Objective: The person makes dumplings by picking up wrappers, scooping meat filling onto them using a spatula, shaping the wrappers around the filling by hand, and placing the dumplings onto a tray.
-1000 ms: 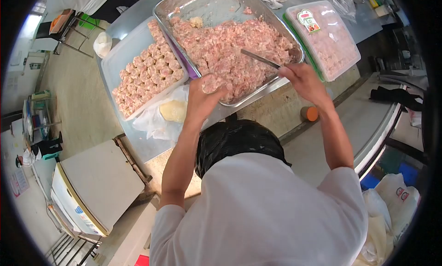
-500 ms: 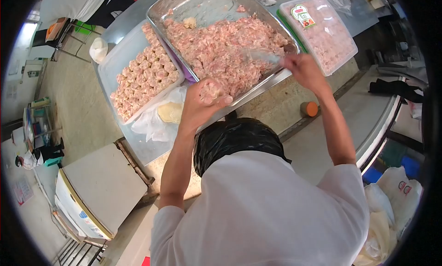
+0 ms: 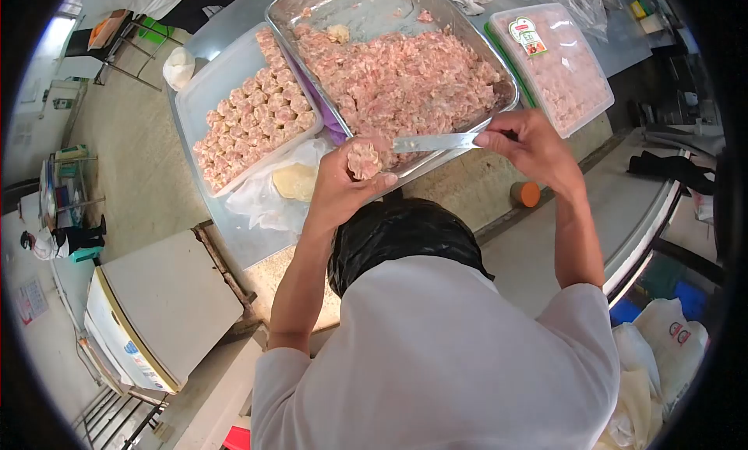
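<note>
My left hand [image 3: 336, 191] is curled around a meat-filled dumpling [image 3: 364, 162], its filling facing up. In my right hand [image 3: 538, 150] is a flat metal spatula [image 3: 436, 143], pinched at one end. The blade's other end reaches the edge of the dumpling. Both hands are over the near edge of a metal tray [image 3: 374, 7] that holds a heap of ground meat [image 3: 413, 84]. Left of it, a clear plastic container [image 3: 226, 67] holds rows of filled dumplings [image 3: 257, 111]. A pale stack of what look like wrappers [image 3: 294, 183] lies on a plastic bag [image 3: 253, 208] near my left hand.
To the tray's right stands a lidded plastic container [image 3: 573, 99] of pinkish contents. A white bundle [image 3: 178, 68] sits at the table's left edge. An orange-topped cylinder [image 3: 530, 194] is below the table at right. Another person [image 3: 58, 243] is far left.
My right hand has brought the spatula from over the meat at the tray's right side down and left to the dumpling. My left hand still holds the dumpling. The view has shifted slightly.
</note>
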{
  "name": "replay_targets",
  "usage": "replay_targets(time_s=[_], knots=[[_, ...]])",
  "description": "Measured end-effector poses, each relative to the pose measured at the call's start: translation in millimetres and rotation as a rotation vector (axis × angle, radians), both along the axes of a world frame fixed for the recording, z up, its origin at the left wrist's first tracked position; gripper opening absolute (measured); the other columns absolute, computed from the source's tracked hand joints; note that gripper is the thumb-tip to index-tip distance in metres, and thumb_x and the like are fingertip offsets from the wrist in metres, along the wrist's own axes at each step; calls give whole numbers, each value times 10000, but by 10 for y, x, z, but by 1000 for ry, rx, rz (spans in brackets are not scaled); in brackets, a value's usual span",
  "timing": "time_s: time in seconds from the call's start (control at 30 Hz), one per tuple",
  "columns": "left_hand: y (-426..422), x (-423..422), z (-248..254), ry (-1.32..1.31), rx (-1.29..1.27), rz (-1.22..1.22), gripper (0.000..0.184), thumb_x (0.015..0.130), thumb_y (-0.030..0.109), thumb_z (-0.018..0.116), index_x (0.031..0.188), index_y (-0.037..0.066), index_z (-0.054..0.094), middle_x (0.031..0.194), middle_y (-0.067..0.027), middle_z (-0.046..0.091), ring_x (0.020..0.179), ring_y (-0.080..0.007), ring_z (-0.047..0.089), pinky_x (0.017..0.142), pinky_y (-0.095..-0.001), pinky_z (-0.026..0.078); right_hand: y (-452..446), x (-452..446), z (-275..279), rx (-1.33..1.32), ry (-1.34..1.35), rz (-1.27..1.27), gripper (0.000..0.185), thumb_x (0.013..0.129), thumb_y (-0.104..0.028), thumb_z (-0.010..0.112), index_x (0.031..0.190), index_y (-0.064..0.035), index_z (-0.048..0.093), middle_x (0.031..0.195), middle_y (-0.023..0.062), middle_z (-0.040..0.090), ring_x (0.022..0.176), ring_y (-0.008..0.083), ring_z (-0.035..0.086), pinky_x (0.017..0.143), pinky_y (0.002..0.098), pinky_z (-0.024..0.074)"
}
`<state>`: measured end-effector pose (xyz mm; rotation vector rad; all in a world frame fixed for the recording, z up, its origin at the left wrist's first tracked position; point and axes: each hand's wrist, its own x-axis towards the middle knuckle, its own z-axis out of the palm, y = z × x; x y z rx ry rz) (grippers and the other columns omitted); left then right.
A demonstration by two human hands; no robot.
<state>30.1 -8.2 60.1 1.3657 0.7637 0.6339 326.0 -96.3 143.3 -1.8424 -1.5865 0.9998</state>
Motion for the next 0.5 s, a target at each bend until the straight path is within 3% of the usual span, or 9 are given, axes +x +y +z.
replay_targets(time_s=[0.2,0.37,0.43,0.5], knots=[[-70,-54,80,-18,30,-129,309,774,75,875,1000,21,670,869,-16,681,881,-107,654,807,-296,533,136,-274,-16,23,41,164,285,917,-187,736,778,41,637,593,115,444,563,184,396,548,373,362],[-264,-166,-271,21,-32,46,225,780,80,860,880,23,668,793,-1,661,759,-77,615,670,-251,483,177,-273,-33,25,2,213,283,901,-190,751,791,48,645,595,133,478,565,193,424,554,382,382],[-273,-152,-160,3,25,61,200,782,70,848,848,23,666,767,9,646,714,-63,582,632,-235,450,171,-311,134,-22,21,169,281,892,-191,758,793,50,652,592,134,484,560,195,430,554,384,386],[-257,-136,14,-42,119,-1,169,791,52,828,830,22,666,741,18,628,681,-52,546,605,-223,417,158,-448,-52,25,88,219,272,890,-185,759,788,47,662,585,125,488,554,194,429,553,378,388]])
